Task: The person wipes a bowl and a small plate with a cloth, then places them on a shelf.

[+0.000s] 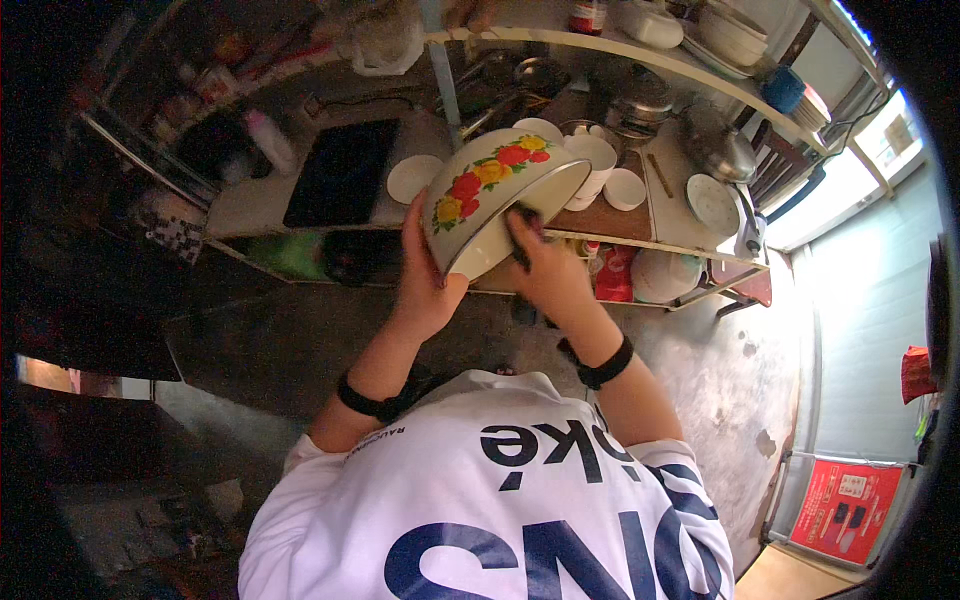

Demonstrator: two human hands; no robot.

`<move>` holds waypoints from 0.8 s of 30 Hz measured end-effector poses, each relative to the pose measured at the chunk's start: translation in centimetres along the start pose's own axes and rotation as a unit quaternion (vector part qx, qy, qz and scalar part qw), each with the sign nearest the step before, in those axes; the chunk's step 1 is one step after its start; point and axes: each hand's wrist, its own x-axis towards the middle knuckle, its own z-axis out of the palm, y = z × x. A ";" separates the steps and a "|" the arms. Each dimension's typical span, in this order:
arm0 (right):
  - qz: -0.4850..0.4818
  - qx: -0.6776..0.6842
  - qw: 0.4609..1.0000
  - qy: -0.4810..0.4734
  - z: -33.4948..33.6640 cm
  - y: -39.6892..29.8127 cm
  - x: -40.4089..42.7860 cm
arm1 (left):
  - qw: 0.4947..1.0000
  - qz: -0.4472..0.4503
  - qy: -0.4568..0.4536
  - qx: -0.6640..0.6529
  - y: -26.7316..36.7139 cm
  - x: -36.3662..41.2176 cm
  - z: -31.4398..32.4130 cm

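A large cream enamel basin [491, 176] with red and yellow flowers is tilted on its side in front of me, above the counter's front edge. My left hand [427, 281] holds its lower left wall, the thumb near the rim. Inside the basin's mouth is my right hand [547, 266], its fingers bent around something dark and small that I cannot make out. A stack of white bowls [594, 159] stands just behind the basin, with a single white bowl [624, 189] to its right. Left of the basin lies a white plate or bowl [414, 178].
A black flat panel [341, 172] lies on the left of the counter [247, 214]. At the right are a white plate [712, 205], a metal wok [724, 146] and a pot [641, 109]. A shelf [600, 46] with dishes runs above. Bags [616, 274] sit below the counter.
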 end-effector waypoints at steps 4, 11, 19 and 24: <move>-0.041 0.080 0.995 -0.048 -0.2 -1.1 -0.8 | 0.997 0.000 0.026 -0.079 -1.0 -0.7 0.7; -0.008 -0.042 0.998 0.040 -1.1 1.3 0.0 | 0.995 0.055 0.005 -0.082 0.5 0.5 1.7; 0.026 -0.059 0.997 0.041 -1.5 1.0 0.3 | 0.996 0.052 0.033 -0.068 1.2 0.6 2.2; 0.000 -0.032 0.999 -0.009 -1.4 -0.1 -0.7 | 0.997 0.059 0.030 -0.032 0.7 0.9 2.7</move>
